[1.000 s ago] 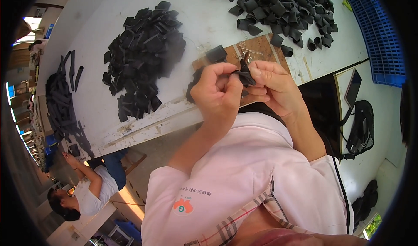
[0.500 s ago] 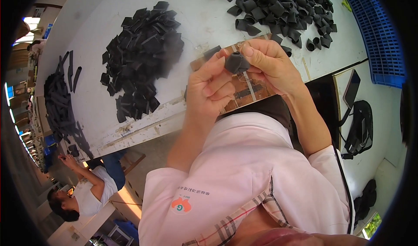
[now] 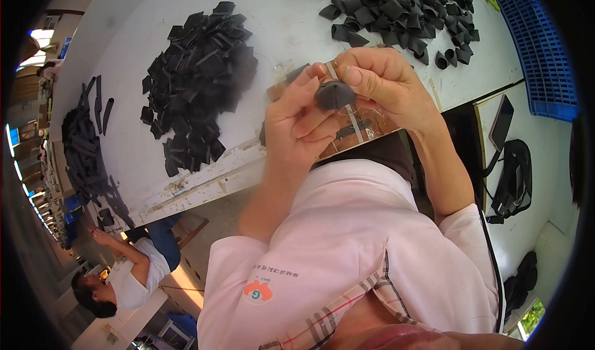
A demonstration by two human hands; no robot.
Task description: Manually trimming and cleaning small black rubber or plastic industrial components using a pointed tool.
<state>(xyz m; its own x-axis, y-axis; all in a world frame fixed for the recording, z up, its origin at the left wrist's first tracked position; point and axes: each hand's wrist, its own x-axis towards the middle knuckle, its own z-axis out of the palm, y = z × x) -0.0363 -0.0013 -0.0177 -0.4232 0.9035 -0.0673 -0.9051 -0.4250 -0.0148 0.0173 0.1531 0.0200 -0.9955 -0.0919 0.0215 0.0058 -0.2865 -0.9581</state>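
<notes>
Head view shows, nearest the camera, a pink shirt (image 3: 359,251) with a checked collar edge, the forearms rising from it toward the table (image 3: 291,34). Both hands meet just above the table's near edge. The left hand (image 3: 297,124) has its fingers curled and its thumb and fingertips pinched on a small dark folded piece (image 3: 334,95); the right hand (image 3: 387,83) closes on the same piece from the other side, thumb pressed flat on its top. The piece sits between the two hands, held clear of the table, over a brown board (image 3: 356,127) that lies at the table edge with a pale strip running across it. A thin thread seems to run from the piece toward the right hand, though it is too fine to be sure. Farther out on the white table, to the left, lies a heap of flat black pieces (image 3: 198,77). Beyond the hands, at the far right of the table, lies a second heap (image 3: 396,6) of black pieces folded into cone-like shapes. A blue crate (image 3: 536,40) stands at the right rim. A dark bag (image 3: 514,176) rests lower right, off the table. At the far left, another table carries black strips (image 3: 80,145), and a seated person in a white top (image 3: 124,282) is at the lower left.
</notes>
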